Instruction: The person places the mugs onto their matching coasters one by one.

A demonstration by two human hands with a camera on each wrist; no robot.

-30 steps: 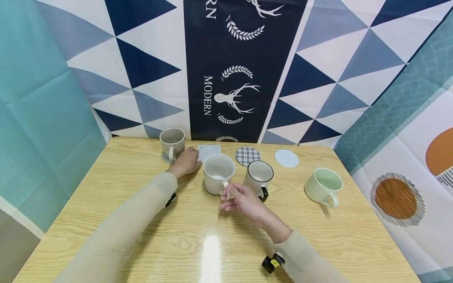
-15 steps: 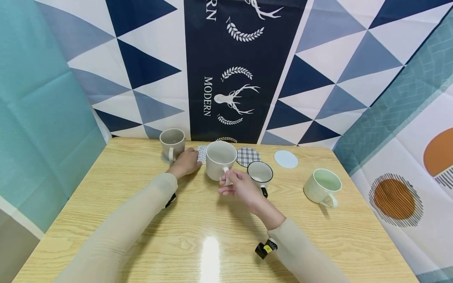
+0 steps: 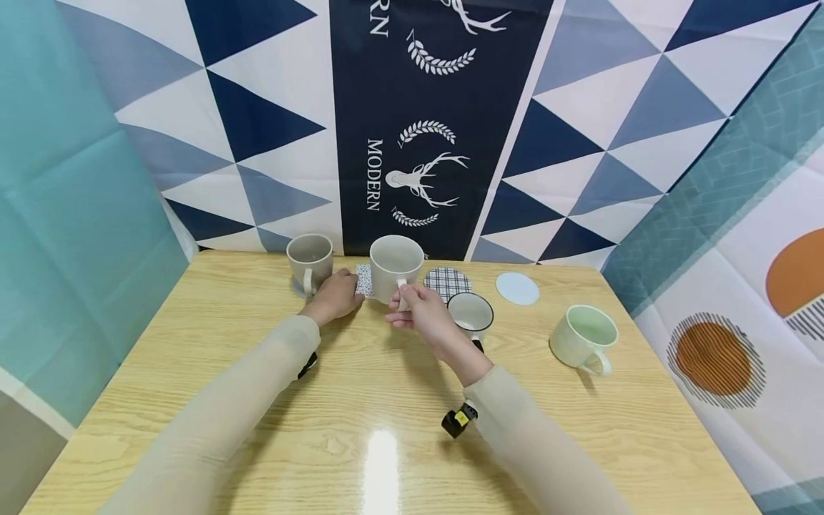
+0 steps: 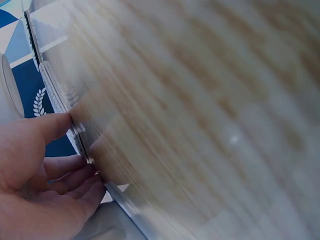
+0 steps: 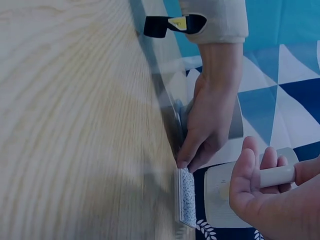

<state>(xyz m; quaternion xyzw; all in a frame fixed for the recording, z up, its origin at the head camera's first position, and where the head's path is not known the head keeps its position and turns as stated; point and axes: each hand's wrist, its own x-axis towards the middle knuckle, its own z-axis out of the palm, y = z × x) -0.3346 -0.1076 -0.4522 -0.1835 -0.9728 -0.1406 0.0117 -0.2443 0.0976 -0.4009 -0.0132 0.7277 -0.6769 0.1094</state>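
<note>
My right hand (image 3: pixel 421 318) pinches the handle of a white mug (image 3: pixel 385 275). The mug hangs upright above a square speckled coaster (image 3: pixel 363 280), hiding part of it in the head view. In the right wrist view, a gap shows between the mug's base (image 5: pixel 216 200) and the coaster (image 5: pixel 188 200). My left hand (image 3: pixel 333 297) rests on the table, thumb and fingertips gripping the coaster's left edge. From the left wrist view, the hand (image 4: pixel 35 175) shows curled fingers and a thumb at that edge. A grey mug (image 3: pixel 309 259) stands just left of this hand, on a round coaster (image 3: pixel 297 288).
A black-rimmed white mug (image 3: pixel 470 315) stands in front of a round plaid coaster (image 3: pixel 447 279). Further right lie a pale round coaster (image 3: pixel 517 288) and a light green mug (image 3: pixel 579 342). Patterned cloth (image 3: pixel 270 121) hangs along the back edge of the wooden table (image 3: pixel 309 443).
My right hand has carried the white mug away from me, up and over the speckled coaster. The left hand stays at the coaster's edge.
</note>
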